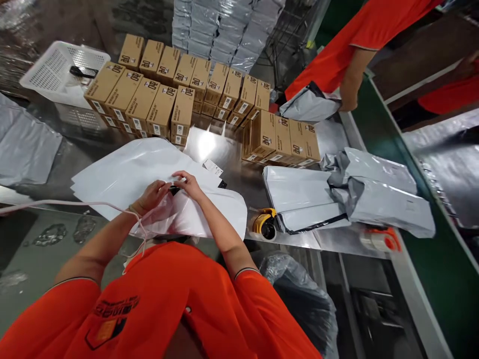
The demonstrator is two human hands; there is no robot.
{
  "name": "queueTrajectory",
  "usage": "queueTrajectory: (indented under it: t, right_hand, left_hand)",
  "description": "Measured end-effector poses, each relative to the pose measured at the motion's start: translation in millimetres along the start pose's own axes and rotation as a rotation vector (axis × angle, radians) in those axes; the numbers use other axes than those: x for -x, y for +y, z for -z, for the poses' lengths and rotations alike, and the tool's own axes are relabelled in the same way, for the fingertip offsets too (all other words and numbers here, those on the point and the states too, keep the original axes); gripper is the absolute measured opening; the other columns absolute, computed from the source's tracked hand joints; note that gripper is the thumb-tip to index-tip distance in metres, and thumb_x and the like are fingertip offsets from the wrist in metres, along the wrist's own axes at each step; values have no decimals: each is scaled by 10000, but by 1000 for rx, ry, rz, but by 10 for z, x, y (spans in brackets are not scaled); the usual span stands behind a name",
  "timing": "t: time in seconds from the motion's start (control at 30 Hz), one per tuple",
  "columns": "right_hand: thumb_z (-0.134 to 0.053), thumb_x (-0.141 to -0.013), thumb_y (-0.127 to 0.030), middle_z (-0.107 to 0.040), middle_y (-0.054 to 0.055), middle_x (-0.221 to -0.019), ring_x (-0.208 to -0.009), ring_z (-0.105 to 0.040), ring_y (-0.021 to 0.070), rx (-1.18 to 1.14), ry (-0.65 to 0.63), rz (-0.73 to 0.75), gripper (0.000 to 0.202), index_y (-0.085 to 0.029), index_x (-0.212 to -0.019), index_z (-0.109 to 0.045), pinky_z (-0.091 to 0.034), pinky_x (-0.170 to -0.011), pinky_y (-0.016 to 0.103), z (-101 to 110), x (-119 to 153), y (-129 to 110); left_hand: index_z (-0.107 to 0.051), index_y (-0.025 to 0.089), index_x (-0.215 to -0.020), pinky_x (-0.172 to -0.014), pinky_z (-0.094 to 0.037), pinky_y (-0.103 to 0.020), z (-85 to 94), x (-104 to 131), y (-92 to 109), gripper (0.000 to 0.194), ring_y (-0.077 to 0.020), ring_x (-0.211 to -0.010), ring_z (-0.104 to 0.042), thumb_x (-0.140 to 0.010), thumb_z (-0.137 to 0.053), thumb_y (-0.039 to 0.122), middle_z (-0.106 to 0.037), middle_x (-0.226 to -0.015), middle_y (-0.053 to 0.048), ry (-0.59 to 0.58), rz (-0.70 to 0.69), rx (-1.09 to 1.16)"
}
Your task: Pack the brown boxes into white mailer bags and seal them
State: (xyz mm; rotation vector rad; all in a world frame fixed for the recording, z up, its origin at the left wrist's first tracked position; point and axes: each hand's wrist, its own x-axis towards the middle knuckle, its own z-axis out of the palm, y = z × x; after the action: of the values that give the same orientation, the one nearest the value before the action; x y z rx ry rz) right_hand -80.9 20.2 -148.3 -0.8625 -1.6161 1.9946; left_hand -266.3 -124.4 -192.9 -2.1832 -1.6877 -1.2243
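Note:
My left hand (152, 194) and my right hand (188, 185) come together above a stack of white plastic mailer bags (130, 162) at the table's front edge. Both hands are closed in pinches at the top of a thin clear plastic bag (162, 213), which looks slightly pink and hangs toward my body. A small black thing (174, 190) shows between the fingertips; its kind is hidden. Just beyond my right hand lies a white printed label or card (213, 167). A dark corner (222, 184) sticks out beside it, mostly covered.
Rows of brown cardboard boxes (160, 110) stand behind the bags. At right are grey-white mailers (303, 192), a yellow tape dispenser (265, 223) and a green conveyor (441, 254). A white basket (45, 82) sits far left; a co-worker's hand (349, 99) holds a mailer.

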Motion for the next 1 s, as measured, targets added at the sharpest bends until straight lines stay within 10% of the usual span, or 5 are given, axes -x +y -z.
queueTrajectory:
  t: [0.13, 0.37, 0.53, 0.7, 1.0]
  right_hand:
    - [-949, -640, -291, -776, 16, -856, -848, -671, 193, -18, -242, -129, 282, -191, -864, -810, -549, -819, 322, -41, -23, -19]
    - [-950, -618, -307, -723, -12, -726, -739, -645, 169, -80, -149, -172, 263, -193, -749, -754, -522, -752, 309, -221, -1, 112]
    - [-909, -695, -328, -658, -19, -686, -692, -608, 168, -254, 140, -246, 265, -220, -727, -670, -509, -698, 305, -377, -10, 159]
    - [-874, -727, -288, -559, -45, -636, -656, -553, 153, -358, 509, -266, 299, -245, -734, -579, -376, -560, 244, 78, -21, 9]
    - [-902, -734, -255, -763, 1, -863, -884, -690, 180, 19, -48, 36, 168, -206, -859, -802, -538, -823, 286, 11, -167, -144]
  left_hand:
    - [-656, 249, -1313, -842, -627, -406, -7, -5, 14, 238, -252, -907, -718, -1086, -586, 233, -710, -1038, -90, 7, 23, -30]
    - [-610, 219, -1337, -798, -599, -368, -16, 22, 107, 478, -264, -867, -758, -879, -746, 231, -766, -963, -65, 0, 416, -66]
    - [-684, 226, -1189, -701, -540, -299, -45, -73, 92, 321, -197, -680, -698, -873, -721, 268, -726, -756, 21, -8, 554, 56]
    - [-735, 194, -1041, -707, -536, -304, 26, -166, -102, 280, -182, -651, -650, -826, -839, 342, -680, -706, 22, 60, 660, 76]
    - [-665, 226, -819, -651, -447, -301, -1, -255, -19, 240, -195, -676, -647, -982, -715, 395, -705, -739, -38, -132, 287, 31]
